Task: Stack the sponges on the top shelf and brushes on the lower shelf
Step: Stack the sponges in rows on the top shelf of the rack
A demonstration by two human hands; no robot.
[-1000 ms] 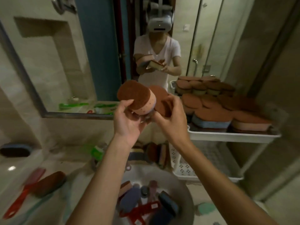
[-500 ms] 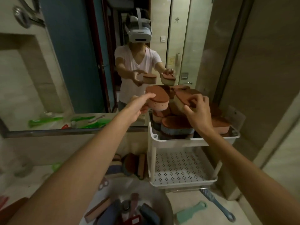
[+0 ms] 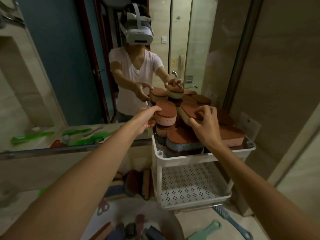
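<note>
My left hand [image 3: 144, 118] grips a pink sponge [image 3: 166, 113] with a brown scrub top, held over the pile at the left of the top shelf. My right hand [image 3: 205, 122] pinches a yellow sponge [image 3: 187, 111] with a brown top, tilted above the middle of the pile. Several more sponges [image 3: 183, 141] lie heaped on the white rack's top shelf [image 3: 190, 157]. The perforated lower shelf [image 3: 190, 186] holds nothing. Brushes [image 3: 136, 227] lie in the sink basin [image 3: 173, 224] below.
A mirror [image 3: 69, 66] on the wall reflects a person and the sponges. More sponges [image 3: 135, 184] stand on edge left of the rack. A teal brush [image 3: 206, 231] and a blue brush [image 3: 230, 220] lie on the counter in front of the rack. A wall is close on the right.
Both hands have carried their sponges from in front of my chest out to the rack, and both sponges have come lower over the pile. The view has turned right and closer.
</note>
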